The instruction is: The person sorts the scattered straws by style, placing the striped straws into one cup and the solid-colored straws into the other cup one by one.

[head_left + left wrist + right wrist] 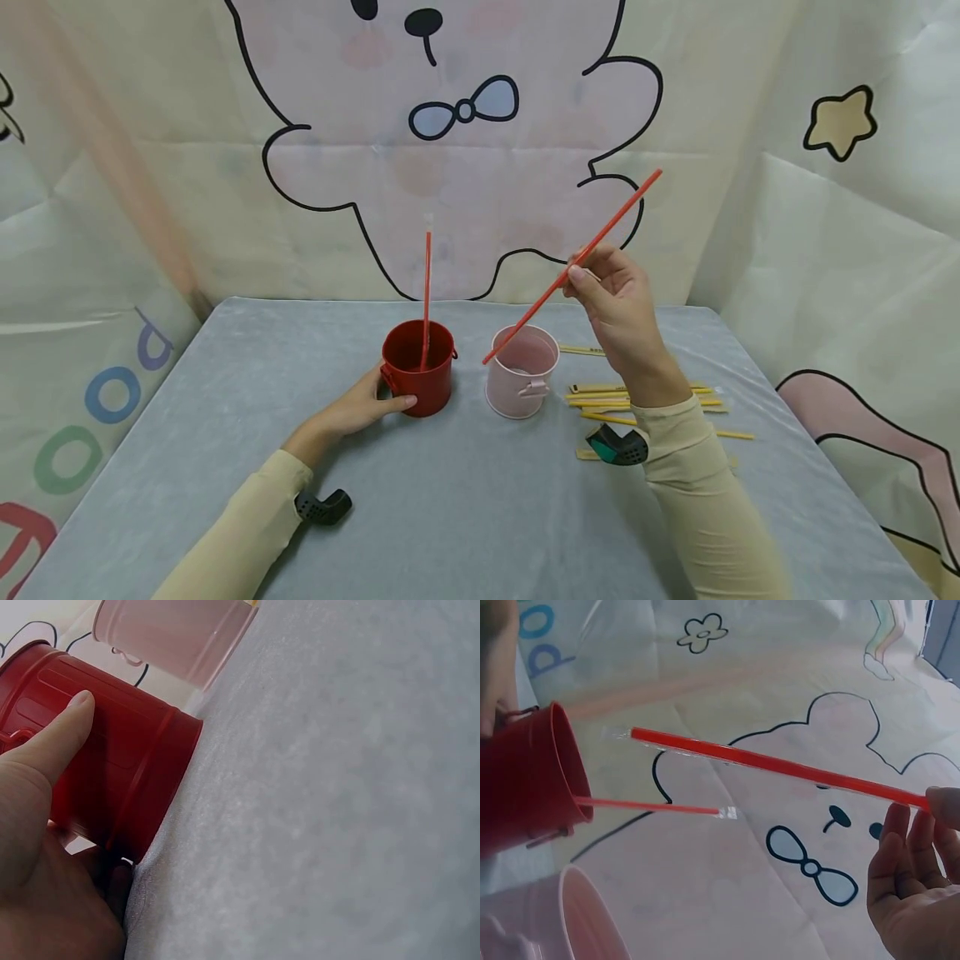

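My left hand holds a small red bucket that stands on the table; its thumb lies along the bucket's front, as the left wrist view shows. One red straw leans upright inside this bucket. In my right hand, thumb and fingers pinch another red straw, held slanted in the air. Its clear wrapper shows in the right wrist view, where the straw points toward the red bucket. The straw's lower end overlaps the rim of a pale pink bucket in the head view.
Several thin yellow sticks lie on the right of the table, partly behind my right arm. A grey-blue cloth covers the table. Behind it hangs a printed backdrop, with more printed sheets at both sides.
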The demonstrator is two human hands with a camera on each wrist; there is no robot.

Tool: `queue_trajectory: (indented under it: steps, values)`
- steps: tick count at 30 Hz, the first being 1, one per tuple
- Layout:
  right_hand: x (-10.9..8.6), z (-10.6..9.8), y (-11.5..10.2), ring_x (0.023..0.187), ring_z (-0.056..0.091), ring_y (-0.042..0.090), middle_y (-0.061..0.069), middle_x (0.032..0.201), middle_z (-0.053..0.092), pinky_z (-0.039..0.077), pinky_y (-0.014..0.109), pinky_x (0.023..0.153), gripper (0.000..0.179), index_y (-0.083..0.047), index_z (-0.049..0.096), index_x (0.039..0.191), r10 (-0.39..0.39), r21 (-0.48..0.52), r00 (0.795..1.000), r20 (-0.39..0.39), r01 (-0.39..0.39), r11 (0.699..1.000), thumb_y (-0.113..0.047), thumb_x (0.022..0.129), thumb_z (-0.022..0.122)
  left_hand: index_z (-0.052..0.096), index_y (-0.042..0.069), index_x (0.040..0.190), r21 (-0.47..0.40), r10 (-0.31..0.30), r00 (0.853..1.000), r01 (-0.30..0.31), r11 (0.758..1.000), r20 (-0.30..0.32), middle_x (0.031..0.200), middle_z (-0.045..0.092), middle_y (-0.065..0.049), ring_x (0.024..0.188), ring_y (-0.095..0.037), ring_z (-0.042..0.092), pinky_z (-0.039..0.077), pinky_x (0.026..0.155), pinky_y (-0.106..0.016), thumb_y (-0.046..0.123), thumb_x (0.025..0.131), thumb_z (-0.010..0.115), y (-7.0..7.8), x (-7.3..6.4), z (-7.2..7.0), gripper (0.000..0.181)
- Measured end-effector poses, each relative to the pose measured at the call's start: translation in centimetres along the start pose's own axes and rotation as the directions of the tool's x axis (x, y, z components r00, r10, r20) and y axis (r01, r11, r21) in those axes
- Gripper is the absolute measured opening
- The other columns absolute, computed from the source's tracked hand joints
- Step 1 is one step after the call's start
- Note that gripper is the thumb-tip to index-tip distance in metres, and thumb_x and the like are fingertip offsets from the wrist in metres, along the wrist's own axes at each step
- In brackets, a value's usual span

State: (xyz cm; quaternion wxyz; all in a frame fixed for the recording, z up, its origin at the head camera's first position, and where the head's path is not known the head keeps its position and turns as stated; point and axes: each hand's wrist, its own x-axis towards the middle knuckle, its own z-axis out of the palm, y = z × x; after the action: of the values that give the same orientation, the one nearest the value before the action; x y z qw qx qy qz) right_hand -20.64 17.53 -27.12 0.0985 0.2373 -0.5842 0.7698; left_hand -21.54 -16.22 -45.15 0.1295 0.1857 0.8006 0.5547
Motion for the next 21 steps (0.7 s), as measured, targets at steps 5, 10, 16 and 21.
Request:
queue_trajectory:
  steps: [5,10,16,21]
  values:
    - [0.7,1.4,0.8,0.078,0.058,0.012,-0.003,0.090,0.061,0.050,0.020,0.074,0.017,-0.009,0.060,0.099,0.002,-0.013,1.000,-0.008,-0.002,1.000,0.006,0.093,0.055,0.024,0.019,0.150,-0.009,0.003,1.000,-0.003,1.000,0.005,0.151,0.036,-0.006,0.139,-0.029,0.029,0.022,0.115,-0.059,0.028,0.089,0.069,0.1,0.0,0.1,0.077]
    - [1.3,2.6,2.2,0.077,0.060,0.011,-0.004,0.086,0.062,0.050,0.021,0.074,0.012,-0.013,0.060,0.094,0.038,-0.048,0.999,0.011,-0.037,0.998,-0.002,0.091,0.062,0.024,0.019,0.150,-0.006,0.001,1.000,-0.001,1.000,0.003,0.151,0.037,-0.006,0.138,-0.029,0.030,0.024,0.113,-0.057,0.028,0.089,0.069,0.0,0.2,0.0,0.076]
    - [1.6,3.6,4.0,0.077,0.060,0.009,-0.004,0.085,0.061,0.050,0.023,0.074,0.011,-0.016,0.060,0.090,0.065,-0.101,0.998,0.024,-0.062,0.993,-0.007,0.090,0.065,0.023,0.017,0.151,0.004,-0.017,1.000,0.017,1.000,0.004,0.153,0.034,-0.008,0.142,-0.031,0.027,0.021,0.115,-0.061,0.030,0.090,0.068,0.0,0.1,0.0,0.077]
    - [1.7,4.6,5.2,0.076,0.061,0.006,-0.008,0.083,0.062,0.051,0.022,0.073,0.015,-0.017,0.059,0.090,0.072,-0.144,0.996,0.053,-0.064,0.987,-0.002,0.091,0.062,0.022,0.017,0.151,0.012,-0.021,1.000,0.021,1.000,0.000,0.152,0.035,-0.007,0.140,-0.030,0.028,0.022,0.115,-0.061,0.030,0.089,0.068,-0.1,0.0,0.0,0.078]
